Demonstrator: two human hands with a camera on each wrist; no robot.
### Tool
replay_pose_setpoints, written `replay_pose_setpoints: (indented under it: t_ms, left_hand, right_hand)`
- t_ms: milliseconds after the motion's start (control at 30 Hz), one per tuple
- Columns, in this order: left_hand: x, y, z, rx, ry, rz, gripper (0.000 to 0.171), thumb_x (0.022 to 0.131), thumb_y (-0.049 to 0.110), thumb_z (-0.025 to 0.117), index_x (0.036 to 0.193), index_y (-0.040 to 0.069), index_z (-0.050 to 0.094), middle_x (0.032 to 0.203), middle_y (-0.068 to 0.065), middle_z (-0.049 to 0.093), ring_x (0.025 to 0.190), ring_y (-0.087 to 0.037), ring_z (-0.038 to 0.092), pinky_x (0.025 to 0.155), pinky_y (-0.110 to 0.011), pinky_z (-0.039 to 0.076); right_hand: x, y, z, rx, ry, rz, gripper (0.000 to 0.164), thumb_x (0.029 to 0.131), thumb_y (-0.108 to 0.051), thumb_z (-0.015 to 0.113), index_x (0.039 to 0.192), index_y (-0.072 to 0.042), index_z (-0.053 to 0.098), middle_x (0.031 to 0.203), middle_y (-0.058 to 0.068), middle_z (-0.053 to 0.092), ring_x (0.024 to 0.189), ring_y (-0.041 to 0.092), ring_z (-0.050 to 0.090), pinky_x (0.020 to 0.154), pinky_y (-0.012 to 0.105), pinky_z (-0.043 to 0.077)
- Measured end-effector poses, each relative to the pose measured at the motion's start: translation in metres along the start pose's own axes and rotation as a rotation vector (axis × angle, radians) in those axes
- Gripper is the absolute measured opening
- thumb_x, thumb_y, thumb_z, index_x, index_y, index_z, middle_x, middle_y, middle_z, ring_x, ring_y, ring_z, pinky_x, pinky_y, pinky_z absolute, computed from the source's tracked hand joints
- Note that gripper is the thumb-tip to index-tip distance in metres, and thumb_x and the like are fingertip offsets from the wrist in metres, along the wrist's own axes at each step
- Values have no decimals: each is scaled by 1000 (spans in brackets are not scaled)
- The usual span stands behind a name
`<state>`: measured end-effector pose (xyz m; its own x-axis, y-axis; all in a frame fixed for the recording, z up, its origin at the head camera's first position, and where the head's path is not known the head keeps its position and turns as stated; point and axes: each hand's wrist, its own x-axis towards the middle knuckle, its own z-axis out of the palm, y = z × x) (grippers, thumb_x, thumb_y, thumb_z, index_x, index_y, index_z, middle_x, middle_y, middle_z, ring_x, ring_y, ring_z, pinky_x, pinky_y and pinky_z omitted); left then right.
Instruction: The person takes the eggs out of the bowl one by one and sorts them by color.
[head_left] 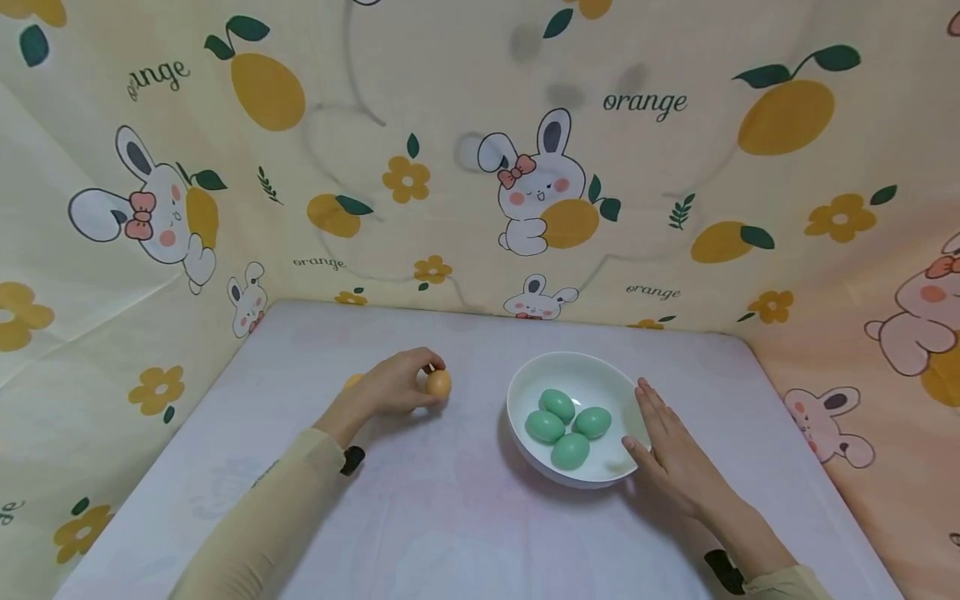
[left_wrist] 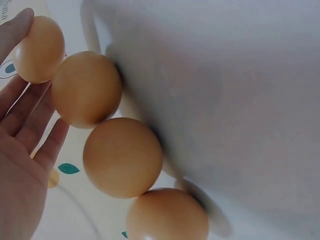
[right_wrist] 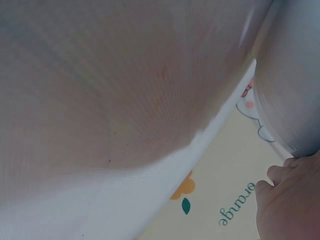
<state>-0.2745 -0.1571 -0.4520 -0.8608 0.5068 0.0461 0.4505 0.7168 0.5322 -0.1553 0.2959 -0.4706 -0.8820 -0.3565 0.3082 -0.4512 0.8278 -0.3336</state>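
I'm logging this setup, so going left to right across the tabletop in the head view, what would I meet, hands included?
Left hand, the brown egg in its fingers, white bowl with four green eggs inside, right hand at the bowl's side.

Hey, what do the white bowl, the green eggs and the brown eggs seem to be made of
White bowl: hard plastic or glazed ceramic, I can't tell which; smooth white surface, faint glint inside.
Green eggs: perhaps painted shell or plastic, satin finish; even mint color, soft highlights.
Brown eggs: probably real shell, though plastic is possible; smooth and satiny, with soft shading.
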Motion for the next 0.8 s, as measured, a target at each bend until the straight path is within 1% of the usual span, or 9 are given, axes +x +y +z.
replay_pose_setpoints:
  t_ms: [133,200,267,400,567,800]
  left_hand:
    - [0,-3,2,17,-21,-8,51,84,32,88,126,13,66,122,-3,67,111,-25,63,99,-43,50]
    - [-1,-4,2,28,-32,-6,51,84,32,88,127,13,66,122,-3,67,111,-24,63,99,-43,50]
    - [-2,-4,3,38,-40,-6,51,84,33,87,127,13,66,123,-3,68,110,-24,63,99,-43,51]
    - [-2,-3,2,51,-49,-11,51,84,31,87,127,11,67,125,-4,68,113,-26,64,100,-45,51]
    - [-2,-5,3,66,-54,-25,51,84,31,87,127,11,68,127,-5,69,119,-28,63,104,-46,50]
    - [-3,-8,5,83,-57,-23,51,84,32,87,127,12,68,126,-3,69,114,-25,64,101,-44,50]
  right_hand:
    - [0,-1,-1,2,1,-1,77,107,-32,55,165,-1,15,172,19,16,156,40,20,125,23,1]
    - [0,-1,-1,3,-1,-1,77,107,-32,55,165,-1,16,172,19,16,156,40,20,124,21,-1]
    - [0,-1,0,2,4,-6,77,107,-32,55,165,0,16,171,20,17,156,39,20,124,21,0]
    - [0,0,0,3,6,-12,77,106,-31,56,164,1,17,171,20,18,157,38,19,124,20,-1]
    - [0,0,0,5,8,-15,76,107,-31,56,164,2,18,171,21,17,155,42,21,123,19,-2]
    - [0,-1,0,4,9,-4,76,106,-32,56,164,1,18,171,20,18,158,35,18,127,29,5]
